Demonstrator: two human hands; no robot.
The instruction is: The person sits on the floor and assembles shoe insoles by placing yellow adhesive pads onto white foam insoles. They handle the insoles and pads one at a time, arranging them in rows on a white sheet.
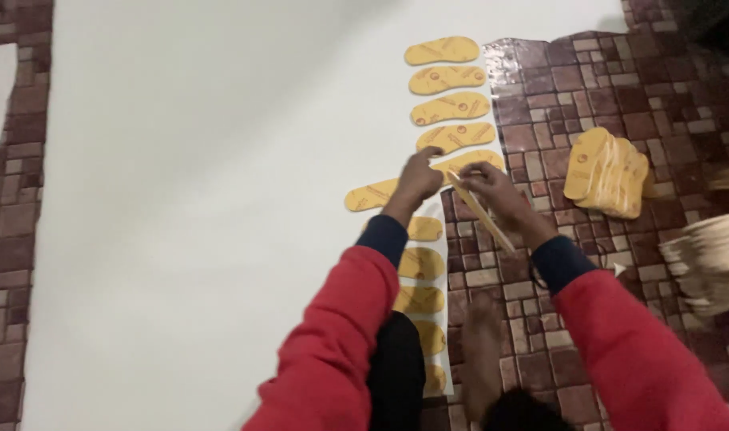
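A column of yellow insole-shaped pieces lies along the right edge of a large white sheet. My left hand presses down on one long yellow insole that lies slanted across the sheet's edge. My right hand is closed on a thin pale stick-like tool held edge-on just to the right of that insole. More yellow insoles lie in the same column below my left forearm. Both sleeves are red with dark cuffs.
A stack of yellow insoles stands on the brown tiled floor covering to the right. A pile of pale flat pieces sits at the right edge. A bare foot rests on the tiles between my arms.
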